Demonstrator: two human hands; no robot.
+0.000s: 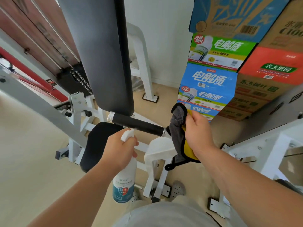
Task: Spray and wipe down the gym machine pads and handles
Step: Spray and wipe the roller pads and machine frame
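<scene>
My left hand (122, 147) grips the trigger head of a white spray bottle (124, 181) with a blue label, its nozzle close under the black handle (139, 124) of the gym machine. My right hand (199, 133) holds a grey and yellow cloth (178, 128) bunched at the handle's right end, touching its metal cap. Above the handle rises the long black back pad (105, 51). The black seat pad (96, 143) lies below it, left of my left hand.
Stacked drink cartons (213, 79) stand close on the right against a white wall. White machine frame legs (144, 68) and a grey frame arm (41, 105) surround the pads. A weight stack (80, 77) sits behind at left. Beige floor lies at the left.
</scene>
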